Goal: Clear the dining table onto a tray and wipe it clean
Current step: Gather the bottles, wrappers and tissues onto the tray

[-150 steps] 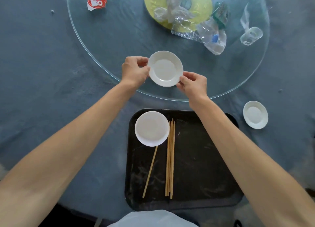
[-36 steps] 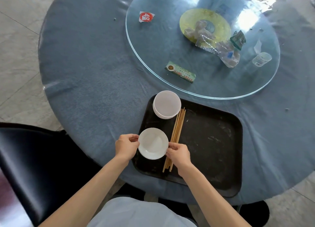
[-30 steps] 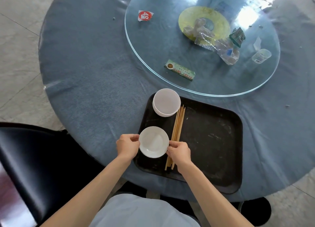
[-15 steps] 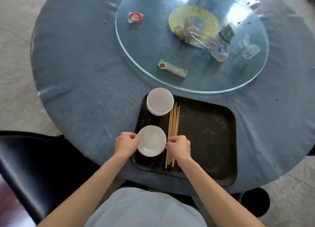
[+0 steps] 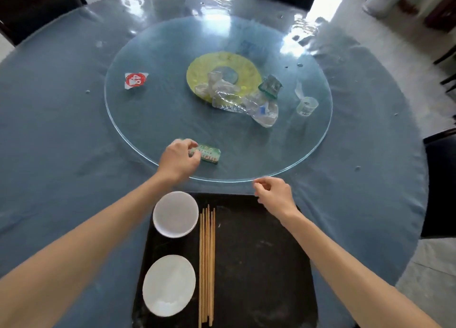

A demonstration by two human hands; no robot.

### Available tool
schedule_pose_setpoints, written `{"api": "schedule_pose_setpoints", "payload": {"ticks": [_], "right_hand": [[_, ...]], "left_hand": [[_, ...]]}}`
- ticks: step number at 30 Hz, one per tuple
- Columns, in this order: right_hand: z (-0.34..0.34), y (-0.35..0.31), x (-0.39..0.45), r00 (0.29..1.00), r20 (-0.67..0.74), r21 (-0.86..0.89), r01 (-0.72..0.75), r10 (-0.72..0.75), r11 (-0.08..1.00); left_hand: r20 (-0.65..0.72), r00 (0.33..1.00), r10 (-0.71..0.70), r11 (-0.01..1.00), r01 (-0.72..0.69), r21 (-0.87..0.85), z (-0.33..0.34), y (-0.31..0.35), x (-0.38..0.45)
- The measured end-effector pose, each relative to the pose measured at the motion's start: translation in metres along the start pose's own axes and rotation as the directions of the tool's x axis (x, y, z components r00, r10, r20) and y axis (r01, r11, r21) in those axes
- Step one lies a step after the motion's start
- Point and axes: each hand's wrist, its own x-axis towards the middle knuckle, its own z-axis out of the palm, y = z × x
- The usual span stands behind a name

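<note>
Green packet point(image 5: 208, 153) lies lengthwise left-right, left hand point(image 5: 179, 160) pinching its left end; right hand point(image 5: 275, 195) loosely curled, empty.

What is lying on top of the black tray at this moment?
On the black tray lie a white bowl, a white saucer nearer the person, and a row of wooden chopsticks beside them. The right forearm hides part of the tray's right side.

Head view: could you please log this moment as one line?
left hand: grips green packet on glass turntable | right hand: loosely curled, empty | tray: plates, chopsticks
</note>
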Motion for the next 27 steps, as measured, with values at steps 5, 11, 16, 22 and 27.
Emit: {"api": "schedule_pose_setpoints", "payload": {"ticks": [5,11,16,22,27], "right_hand": [[-0.065,-0.014,0.127,0.992,-0.108,-0.13,0.045,-0.059,0.99],[-0.097,-0.027,0.278,0.989,-0.074,-0.273,0.103,-0.127,0.956],[-0.089,-0.052,0.381,0.983,-0.042,-0.315,0.154,-0.176,0.936],[-0.049,-0.07,0.458,0.971,-0.022,-0.406,0.21,-0.24,0.889],[-0.029,-0.053,0.467,0.943,-0.084,-0.455,0.252,-0.323,0.854]], "left_hand": [[0.031,0.998,0.063,0.997,-0.064,0.042,0.04,0.051,0.109],[-0.117,0.993,-0.027,0.998,0.033,0.046,0.06,0.061,0.254],[-0.108,0.992,-0.061,0.99,0.074,0.117,0.069,0.051,0.341],[0.094,0.996,-0.003,0.955,-0.025,0.297,0.079,0.056,0.406],[0.123,0.99,0.066,0.98,-0.087,0.177,0.079,0.056,0.421]]}}
